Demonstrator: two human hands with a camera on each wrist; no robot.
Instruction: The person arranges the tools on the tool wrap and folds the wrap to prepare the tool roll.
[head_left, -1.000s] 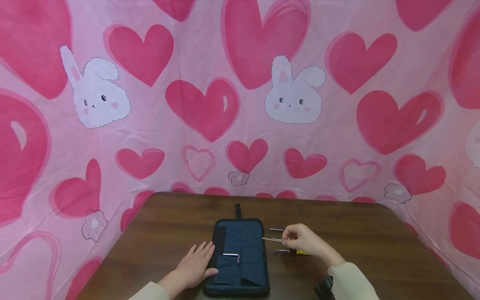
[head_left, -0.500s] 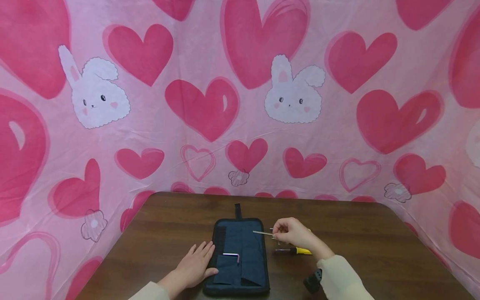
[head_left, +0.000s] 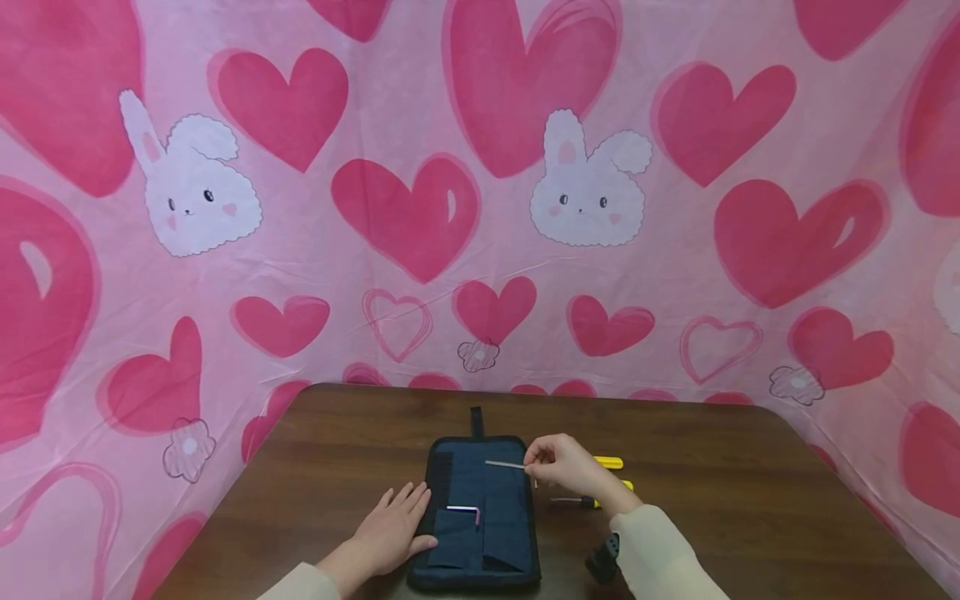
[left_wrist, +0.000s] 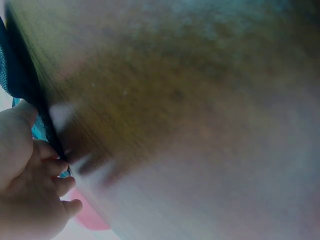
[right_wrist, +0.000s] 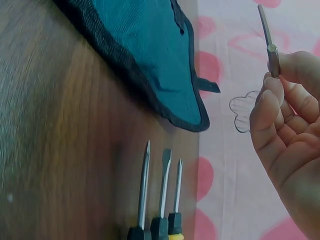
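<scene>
My left hand (head_left: 390, 533) rests with straight fingers along the left edge of a dark blue fabric tool pouch (head_left: 508, 517), which lies unfolded on the table. Between thumb and fingers, my right hand (head_left: 566, 468) pinches a silver hex key (head_left: 504, 463). Its long arm points left over the upper part of the pouch; in the right wrist view the bent hex end of the hex key (right_wrist: 272, 52) faces the camera. Another hex key (head_left: 462, 508), shiny and slightly pinkish, sits in a left pocket of the pouch. The left wrist view shows my left hand (left_wrist: 35, 185) at the pouch edge.
Three screwdrivers (right_wrist: 164, 200) with yellow and black handles lie right of the pouch, partly behind the right hand in the head view. A black strap (head_left: 476, 422) extends from the pouch's far end. Behind the wooden table (head_left: 360, 433) hangs a pink heart-patterned cloth (head_left: 405, 333).
My right hand has moved left with the hex key, from beside the pouch to over its upper right edge. More of the yellow screwdriver handles shows. The left hand has stayed put.
</scene>
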